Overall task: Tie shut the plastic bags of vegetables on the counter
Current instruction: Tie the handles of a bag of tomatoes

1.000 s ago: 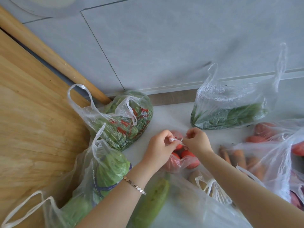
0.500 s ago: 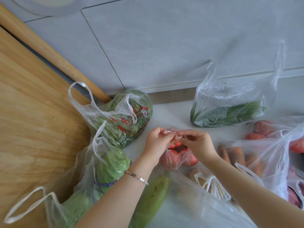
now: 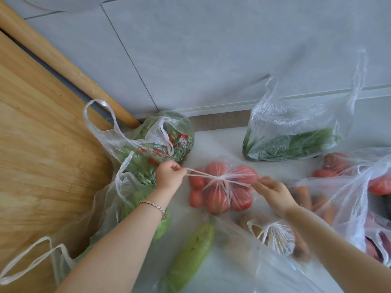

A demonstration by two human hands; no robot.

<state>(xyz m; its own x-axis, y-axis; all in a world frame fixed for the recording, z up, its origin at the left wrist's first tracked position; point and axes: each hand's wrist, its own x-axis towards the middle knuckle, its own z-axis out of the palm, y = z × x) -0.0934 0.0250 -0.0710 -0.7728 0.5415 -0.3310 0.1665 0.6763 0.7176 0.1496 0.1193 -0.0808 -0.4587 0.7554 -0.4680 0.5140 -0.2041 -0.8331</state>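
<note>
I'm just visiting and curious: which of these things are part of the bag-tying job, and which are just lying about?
Part of the job:
left hand and right hand, pulling the handles
tomato bag, being knotted
spinach bag, open
printed greens bag, open
carrot bag
cucumber bag

Just lying about:
cutting board
wall tiles
bracelet

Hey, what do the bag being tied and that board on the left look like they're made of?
Tomato bag: thin clear plastic film, glossy and crinkled; the red tomatoes show through, and its handles are stretched into tight strands between the left hand and right hand.
Board: likely bamboo or wood, matte, with tan colour and a fine parallel grain.
</note>
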